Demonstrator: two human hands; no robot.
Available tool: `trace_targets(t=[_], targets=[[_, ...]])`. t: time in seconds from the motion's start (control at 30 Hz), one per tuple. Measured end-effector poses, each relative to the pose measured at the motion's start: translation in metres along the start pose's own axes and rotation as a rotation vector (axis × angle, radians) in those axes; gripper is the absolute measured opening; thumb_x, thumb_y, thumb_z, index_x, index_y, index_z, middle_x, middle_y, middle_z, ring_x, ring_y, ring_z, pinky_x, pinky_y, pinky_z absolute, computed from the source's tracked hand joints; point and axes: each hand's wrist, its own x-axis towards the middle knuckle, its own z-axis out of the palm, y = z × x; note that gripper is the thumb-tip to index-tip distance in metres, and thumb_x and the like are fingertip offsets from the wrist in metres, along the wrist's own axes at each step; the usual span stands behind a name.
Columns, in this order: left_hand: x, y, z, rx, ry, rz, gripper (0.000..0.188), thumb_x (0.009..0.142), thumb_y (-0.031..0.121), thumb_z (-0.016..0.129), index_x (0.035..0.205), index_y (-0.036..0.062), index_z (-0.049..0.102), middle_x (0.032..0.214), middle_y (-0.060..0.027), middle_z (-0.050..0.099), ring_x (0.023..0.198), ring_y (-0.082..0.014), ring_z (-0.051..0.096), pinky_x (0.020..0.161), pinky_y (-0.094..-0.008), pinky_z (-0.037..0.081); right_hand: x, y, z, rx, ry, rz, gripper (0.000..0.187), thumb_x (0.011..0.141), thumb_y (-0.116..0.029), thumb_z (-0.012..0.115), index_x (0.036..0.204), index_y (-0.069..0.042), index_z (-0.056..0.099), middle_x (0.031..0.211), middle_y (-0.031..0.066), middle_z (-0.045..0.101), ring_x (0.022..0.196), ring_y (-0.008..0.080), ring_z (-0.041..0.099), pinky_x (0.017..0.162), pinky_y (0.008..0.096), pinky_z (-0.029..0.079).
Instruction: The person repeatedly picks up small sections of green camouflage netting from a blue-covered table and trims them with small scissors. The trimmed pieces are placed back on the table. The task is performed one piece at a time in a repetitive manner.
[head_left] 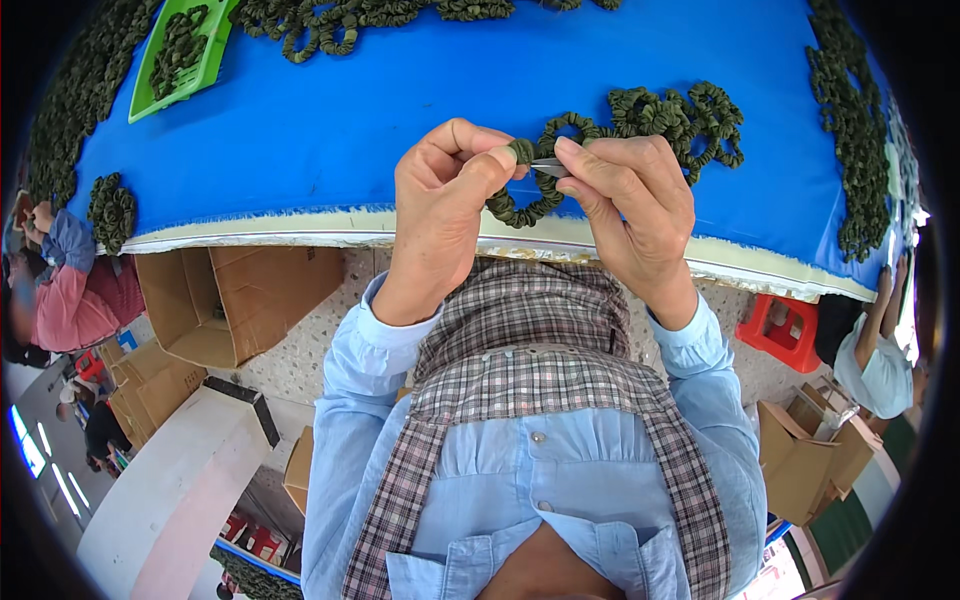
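Note:
A dark green gathered scrunchie hangs at the near edge of the blue-covered table. My left hand pinches its upper left part between thumb and forefinger. My right hand is closed around small metal thread snips, mostly covered by the fingers. Their pointed tips touch or nearly touch the scrunchie beside my left fingertips. Just behind my hands lies another scrunchie, and a heap of scrunchies sits beyond my right hand.
Scrunchies line the table's far side. A green basket holds more at far left; a small bundle lies near the left edge. Cardboard boxes and a red stool stand below. Other people sit at both sides.

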Motion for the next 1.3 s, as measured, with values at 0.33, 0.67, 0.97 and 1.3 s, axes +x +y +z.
trace_targets(t=[0.33,0.67,0.97,1.3], targets=[[-0.001,-0.003,0.001,0.034,-0.002,-0.008,0.002,0.088,0.005,0.063,0.087,0.0032,0.063,0.094,-0.0055,0.063,0.081,-0.0114,0.056,0.082,-0.0322,0.048,-0.002,-0.002,0.007,-0.044,0.047,-0.021,0.04,0.062,-0.005,0.082,0.101,-0.007,0.072,0.081,0.0029,0.062,0.069,0.0192,0.056,0.057,0.0316,0.043],[-0.001,-0.003,0.0,0.072,0.002,0.0,0.002,0.089,0.005,0.063,0.089,0.0028,0.063,0.094,-0.0061,0.064,0.084,-0.013,0.057,0.082,-0.0315,0.048,-0.002,-0.003,0.006,-0.023,0.028,0.011,0.039,0.063,-0.005,0.082,0.101,-0.007,0.072,0.082,0.004,0.063,0.069,0.02,0.056,0.056,0.0316,0.043],[-0.001,-0.005,0.0,0.07,0.002,0.006,0.002,0.089,0.004,0.064,0.088,0.0023,0.064,0.094,-0.0071,0.065,0.084,-0.0151,0.059,0.081,-0.0307,0.047,-0.001,-0.004,0.006,-0.055,0.032,0.001,0.035,0.064,-0.004,0.081,0.098,-0.007,0.072,0.08,0.0036,0.062,0.066,0.0195,0.055,0.055,0.0318,0.042],[0.001,-0.005,-0.001,0.039,0.003,0.018,0.006,0.09,0.006,0.065,0.09,-0.0006,0.063,0.089,-0.0079,0.067,0.082,-0.0118,0.062,0.077,-0.0266,0.05,0.008,-0.012,-0.008,0.266,-0.078,0.438,0.028,0.078,-0.005,0.076,0.104,-0.002,0.068,0.091,0.008,0.064,0.079,0.0188,0.06,0.061,0.0287,0.049]])
